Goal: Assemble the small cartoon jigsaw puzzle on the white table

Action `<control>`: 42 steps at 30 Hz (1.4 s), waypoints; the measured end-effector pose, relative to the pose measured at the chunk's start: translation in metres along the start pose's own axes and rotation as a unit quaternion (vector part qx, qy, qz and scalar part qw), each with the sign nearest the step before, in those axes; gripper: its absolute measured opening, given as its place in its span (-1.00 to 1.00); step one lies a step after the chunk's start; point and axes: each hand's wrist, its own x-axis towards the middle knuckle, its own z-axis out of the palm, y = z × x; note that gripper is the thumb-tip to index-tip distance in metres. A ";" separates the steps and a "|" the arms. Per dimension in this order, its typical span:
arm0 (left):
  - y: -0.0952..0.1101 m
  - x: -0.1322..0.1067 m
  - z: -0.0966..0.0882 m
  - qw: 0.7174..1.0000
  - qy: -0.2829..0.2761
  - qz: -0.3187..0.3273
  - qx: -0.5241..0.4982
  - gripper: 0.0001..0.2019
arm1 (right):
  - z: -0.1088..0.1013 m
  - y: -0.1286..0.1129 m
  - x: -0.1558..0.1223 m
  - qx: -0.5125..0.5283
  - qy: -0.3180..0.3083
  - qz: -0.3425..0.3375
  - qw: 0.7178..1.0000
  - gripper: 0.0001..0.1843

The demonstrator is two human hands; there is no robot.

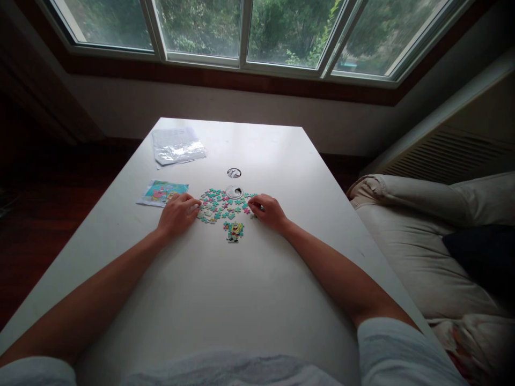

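A loose spread of small jigsaw puzzle pieces [217, 202], mostly teal with some pink and yellow, lies on the white table [241, 300]. At its left edge rests my left hand [179, 214], fingers curled in; a pale spot shows by the fingertips, too small to name. My right hand [269, 212] is at the right edge, thumb and forefinger pinched down over the pieces; whatever is between the tips is hidden. Nearer to me, between the hands, sits a small joined puzzle section [234, 232] with a yellow cartoon figure.
A round silvery can [234, 192] stands behind the pieces, with a round disc [234, 172] beyond it. To the left lie a colourful picture packet [163, 193] and a clear plastic sleeve with papers [177, 146]. A beige sofa [402, 252] borders the right side.
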 end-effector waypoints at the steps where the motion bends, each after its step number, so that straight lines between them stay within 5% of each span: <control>1: 0.000 0.000 0.000 1.000 -0.002 0.000 0.000 -0.71 | 0.000 0.000 0.000 0.001 0.000 0.000 1.000 -0.85; 18: 0.007 0.001 0.001 0.999 0.002 -0.040 -0.032 -0.93 | 0.002 0.001 -0.001 -0.002 -0.004 0.000 1.000 -0.87; 24: 0.021 -0.001 -0.003 0.986 0.031 -0.042 -0.161 -0.73 | 0.003 -0.012 0.000 0.013 -0.001 -0.007 1.000 -0.87; 29: 0.041 -0.002 0.001 0.956 0.036 -0.062 -0.284 -0.78 | 0.003 -0.041 0.003 0.051 -0.015 -0.048 0.997 -0.84; 34: 0.063 -0.005 0.009 0.883 0.002 -0.107 -0.457 -0.78 | 0.007 -0.068 0.003 0.089 -0.031 -0.051 0.994 -0.85; 42: 0.084 -0.010 0.006 0.836 0.000 -0.154 -0.526 -0.77 | 0.014 -0.074 0.000 0.112 -0.037 -0.038 0.992 -0.86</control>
